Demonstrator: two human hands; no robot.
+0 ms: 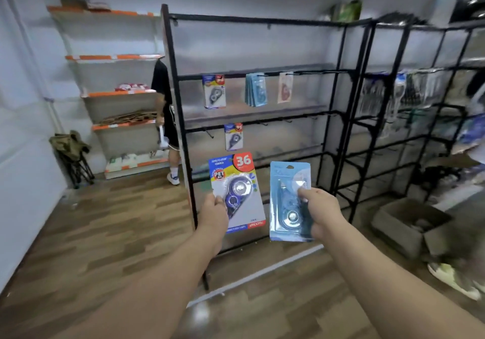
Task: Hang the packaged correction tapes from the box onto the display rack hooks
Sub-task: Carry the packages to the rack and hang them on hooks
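Head view, the only one here. Pinched a blue-and-red correction tape pack point(242, 166) in the left grip point(214, 209), thumb across the blister, fingers hidden behind the card. Pinched a pale blue pack point(286, 181) the same way in the right grip point(322, 212), thumb high on the plastic.

Held both upright and face-out, grabbed low on the card, presumably to leave the hang holes up top free for a hook. Had the two side by side, not touching, so probably meant for hanging one at a time.

Straight above the left grip: a matching pack point(233, 137) hanging on a lower row of the black display rack point(176, 97), likely the spot for that one. Higher again, up and left of the right grip: a bunch of pale blue packs point(256, 89), likely home for the pale blue one.

Cardboard box point(405, 224) down on the floor, well off to the right of the right grip. Neither held pack near a hook yet. Too blurry to pick out single hook tips.
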